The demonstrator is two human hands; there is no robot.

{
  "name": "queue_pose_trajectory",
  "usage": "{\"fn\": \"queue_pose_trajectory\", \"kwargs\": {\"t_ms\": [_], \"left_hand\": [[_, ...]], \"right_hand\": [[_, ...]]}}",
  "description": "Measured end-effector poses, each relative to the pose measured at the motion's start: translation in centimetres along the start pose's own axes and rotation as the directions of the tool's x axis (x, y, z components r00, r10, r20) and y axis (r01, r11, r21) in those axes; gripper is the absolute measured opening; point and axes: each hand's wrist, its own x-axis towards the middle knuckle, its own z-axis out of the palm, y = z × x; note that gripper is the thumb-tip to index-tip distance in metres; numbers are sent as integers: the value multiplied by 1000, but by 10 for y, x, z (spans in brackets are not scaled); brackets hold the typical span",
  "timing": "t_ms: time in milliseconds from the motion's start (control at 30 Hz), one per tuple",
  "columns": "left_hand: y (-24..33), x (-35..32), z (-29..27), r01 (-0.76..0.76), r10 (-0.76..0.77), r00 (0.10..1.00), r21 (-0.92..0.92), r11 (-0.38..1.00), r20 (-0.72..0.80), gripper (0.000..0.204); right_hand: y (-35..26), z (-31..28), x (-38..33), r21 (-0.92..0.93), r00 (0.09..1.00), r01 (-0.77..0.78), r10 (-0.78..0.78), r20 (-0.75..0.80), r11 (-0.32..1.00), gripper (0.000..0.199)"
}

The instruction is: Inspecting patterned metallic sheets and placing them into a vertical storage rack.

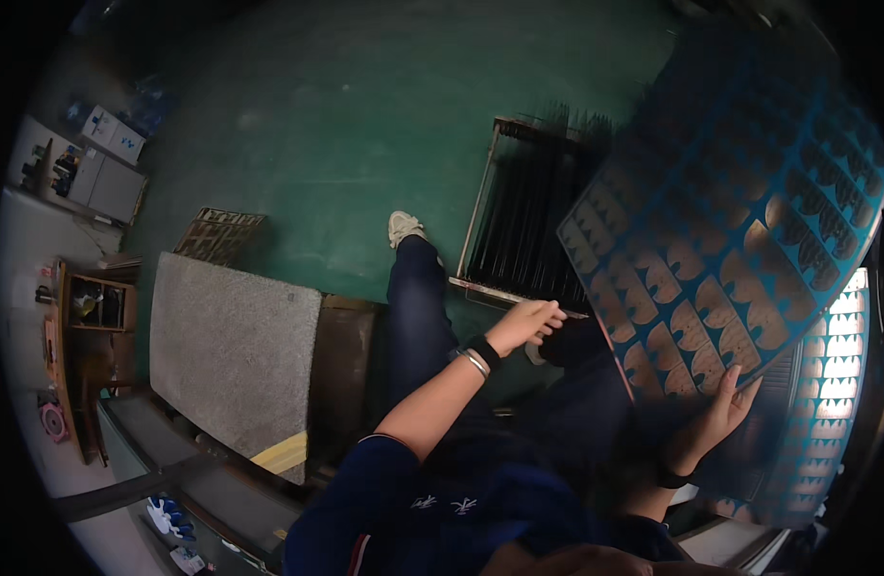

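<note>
My right hand point(716, 420) grips the lower edge of a large thin panel point(696, 331), with the thumb lying on its face. Rows of copper-coloured, notched rounded shapes cover this panel on a blue ground, and it leans at a slant on my right side. Its upper part is dim and blurred. In front of me my left hand point(530, 326) hovers by the near rail of a floor rack point(485, 285), its fingers loosely bent and apart, with nothing visible in them. Dark upright slats or wires fill the rack. The panel covers part of its right side.
Left of my legs stands a block with a grey speckled top point(236, 336) and a yellow strip. Behind it is a slatted frame point(221, 235). A similar patterned panel point(831, 384) stands at far right. Shelves point(96, 302) and boxes point(111, 173) line the left; the floor point(336, 144) is green.
</note>
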Motion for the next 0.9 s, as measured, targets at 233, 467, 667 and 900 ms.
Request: {"fn": "queue_pose_trajectory", "kwargs": {"t_ms": [233,467,667,900], "left_hand": [[-41,58,-49,-267,424,809,388,882,-408,19],[-25,89,-39,-255,696,613,740,623,-375,13],[-24,119,-27,-202,716,665,873,444,-210,22],[-23,121,-34,-109,669,736,957,270,-105,34]], "right_hand": [[34,12,18,-162,992,39,-19,121,986,30],[102,76,13,-290,978,-21,80,191,957,37],[181,108,13,-258,931,-139,216,296,956,40],[196,120,37,-102,898,-321,336,283,942,46]]}}
